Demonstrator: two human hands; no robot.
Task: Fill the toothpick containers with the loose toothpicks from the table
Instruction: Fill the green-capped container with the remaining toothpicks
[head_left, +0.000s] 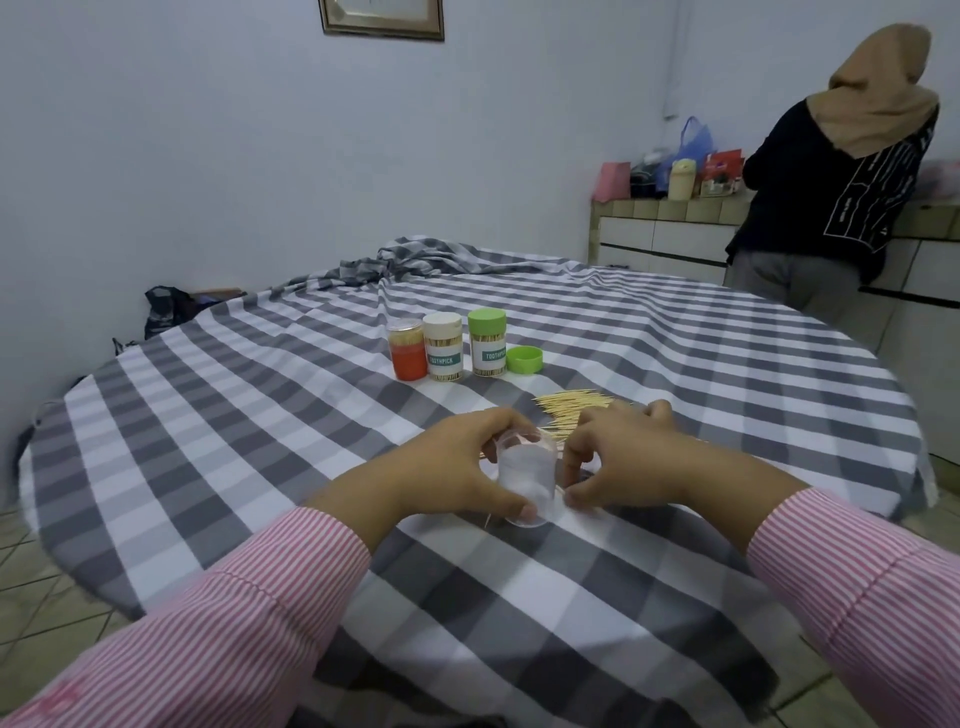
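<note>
My left hand grips the clear container, tilted on the desk; my right hand pinches beside its base. Loose toothpicks lie just beyond my right hand. Risk: the tilted, lightly braced container may slip, scattering toothpicks.

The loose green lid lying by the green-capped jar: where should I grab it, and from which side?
Likely best from above, pinching the green lid across its round rim. It lies flat and low on the tablecloth, so its short side wall gives little hold. Come from the right or front: the green-capped jar stands right against its left side.
</note>
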